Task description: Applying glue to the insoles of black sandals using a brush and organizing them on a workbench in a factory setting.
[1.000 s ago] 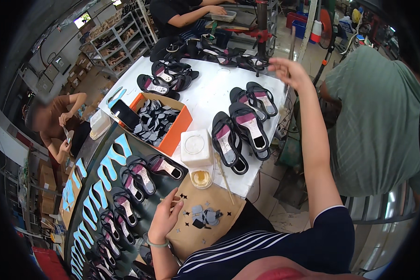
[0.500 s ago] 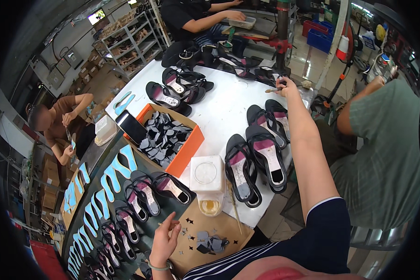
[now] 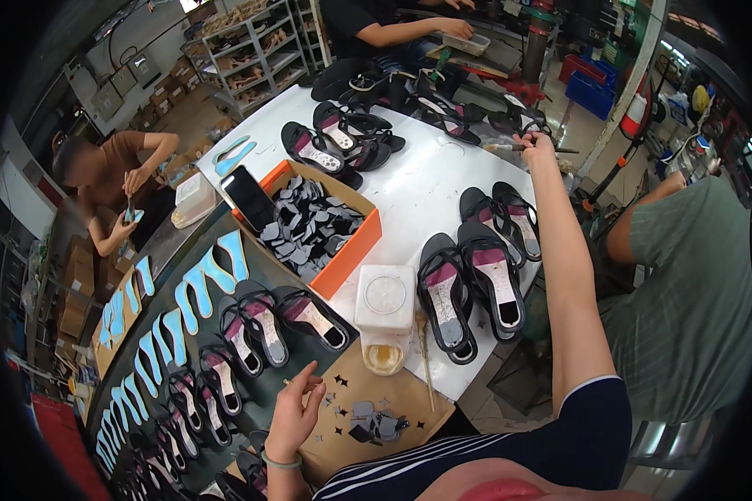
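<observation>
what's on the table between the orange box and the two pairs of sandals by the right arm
In the head view, a white lidded tub sits between the orange box and the sandals, with a small cup of yellowish liquid just below it.

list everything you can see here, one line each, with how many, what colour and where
Table: one, white, centre.
Box: one, orange, table's left edge, full of dark cut pieces.
Phone: one, black, leaning in the box's far end.
Sandals: many, black with pink insoles, on the table.
Belt: one, dark, left, carrying more sandals and blue shapes.
Tub: one, white, table's near edge.
Cup: one, clear with yellowish liquid, below the tub.
Board: one, brown, bottom centre, bearing dark pieces.
Other people: three, left, top, right.
Left hand: pinching a thin stick.
Right hand: at far sandals.
</observation>
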{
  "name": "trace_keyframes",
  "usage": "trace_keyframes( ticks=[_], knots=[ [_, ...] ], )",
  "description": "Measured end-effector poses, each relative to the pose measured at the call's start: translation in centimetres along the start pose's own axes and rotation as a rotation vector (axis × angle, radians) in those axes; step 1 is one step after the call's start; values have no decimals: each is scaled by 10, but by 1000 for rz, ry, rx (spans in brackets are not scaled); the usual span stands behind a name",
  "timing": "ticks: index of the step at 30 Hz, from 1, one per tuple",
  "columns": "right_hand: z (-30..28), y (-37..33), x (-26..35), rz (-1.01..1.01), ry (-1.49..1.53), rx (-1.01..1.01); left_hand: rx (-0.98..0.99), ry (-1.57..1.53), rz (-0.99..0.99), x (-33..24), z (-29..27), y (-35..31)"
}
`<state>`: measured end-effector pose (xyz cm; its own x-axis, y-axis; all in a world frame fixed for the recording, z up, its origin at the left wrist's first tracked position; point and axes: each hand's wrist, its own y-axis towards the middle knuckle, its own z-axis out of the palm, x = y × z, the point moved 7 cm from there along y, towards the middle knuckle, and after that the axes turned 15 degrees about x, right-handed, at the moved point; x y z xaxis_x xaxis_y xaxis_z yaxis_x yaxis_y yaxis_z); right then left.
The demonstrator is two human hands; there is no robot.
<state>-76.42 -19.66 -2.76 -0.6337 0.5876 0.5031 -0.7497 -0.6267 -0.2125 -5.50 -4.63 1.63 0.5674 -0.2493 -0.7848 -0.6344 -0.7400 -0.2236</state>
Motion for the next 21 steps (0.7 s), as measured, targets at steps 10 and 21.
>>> trace_keyframes(
  ticks=[10, 21],
  knots=[
    [60, -136, -147, 510, 10, 183, 51, -66, 158, -20, 13, -15],
    [54, -267, -218, 716, 21, 89, 42, -1, 189, -20, -23, -58]
  ],
)
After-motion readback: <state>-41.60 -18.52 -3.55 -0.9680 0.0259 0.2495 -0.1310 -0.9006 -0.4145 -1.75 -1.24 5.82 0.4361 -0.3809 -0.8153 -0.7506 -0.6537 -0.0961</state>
